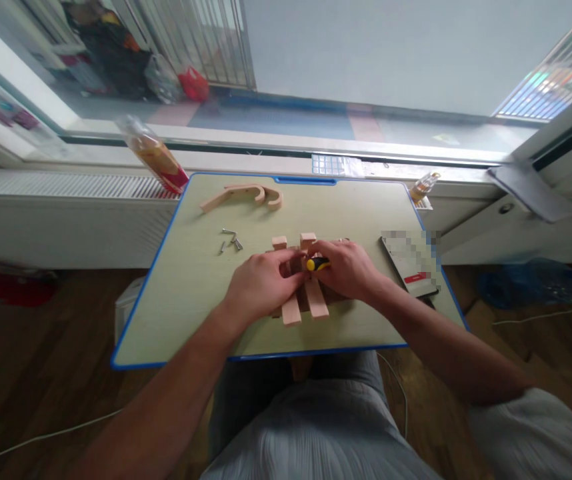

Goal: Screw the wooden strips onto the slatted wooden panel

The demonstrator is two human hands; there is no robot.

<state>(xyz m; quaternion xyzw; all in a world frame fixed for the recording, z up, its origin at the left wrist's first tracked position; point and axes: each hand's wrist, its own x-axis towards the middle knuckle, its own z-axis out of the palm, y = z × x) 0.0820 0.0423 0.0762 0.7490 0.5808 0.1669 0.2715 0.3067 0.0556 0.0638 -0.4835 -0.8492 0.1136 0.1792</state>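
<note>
My right hand [349, 268] is closed round a screwdriver [318, 264] with a yellow and black handle; its tip is hidden among my fingers. Under both hands lies a wooden piece with two pale slats [291, 312] crossing a darker brown board [337, 300]. My left hand [262, 281] grips the slats from the left, its fingertips meeting those of my right hand, so the contact point is covered. Left of the hands, several metal screws [237, 244] and a hex key [229, 231] lie loose. Curved wooden hooks [246, 193] rest farther back.
The table [181, 300] has a blue rim. At its right edge lies a flat dark-framed tablet-like item [411, 267], partly pixelated. Bottles stand beyond the left [153, 157] and right [423, 187] back corners, near the radiator [66, 193] and window.
</note>
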